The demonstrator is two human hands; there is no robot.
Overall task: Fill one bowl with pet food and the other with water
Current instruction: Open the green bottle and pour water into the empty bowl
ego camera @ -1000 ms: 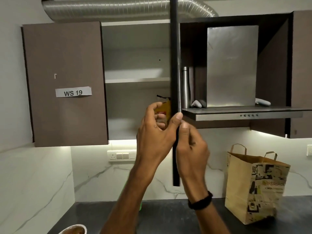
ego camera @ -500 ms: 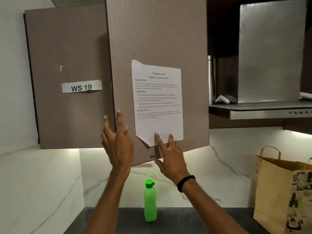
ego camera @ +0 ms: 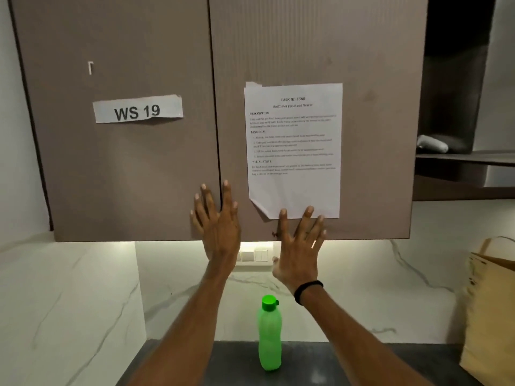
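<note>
Two bare forearms reach up from the bottom edge toward a wall cupboard. At 6 o'clock, between the forearms, a green bottle (ego camera: 269, 332) with a green cap stands upright on the dark desk (ego camera: 348, 363), near the back wall. At 4 o'clock a brown paper bag (ego camera: 490, 316) stands on the desk, cut off by the frame edge.

Near the centre, the left hand (ego camera: 220, 218) lies flat with straight, spread fingers across the seam between the two brown doors, holding nothing. Just to its right, at 5 o'clock from centre, the right hand (ego camera: 299, 246) is also flat and spread, empty, its fingertips on the lower edge of a printed sheet (ego camera: 294, 149). A black wristband (ego camera: 308, 290) circles that wrist.

Both doors stand shut. The sheet hangs on the right door (ego camera: 376, 135); its heading reads "Refill Pet Food and Water", and the smaller text is too blurred to read. At 10 o'clock the left door (ego camera: 125, 162) carries a paper label (ego camera: 138, 109) reading "WS 19".

Behind the hands, white switches (ego camera: 255, 256) sit on the marble wall (ego camera: 69, 288) under the cupboard. At 3 o'clock a dark shelf (ego camera: 468, 157) holds a grey object (ego camera: 432, 143).
</note>
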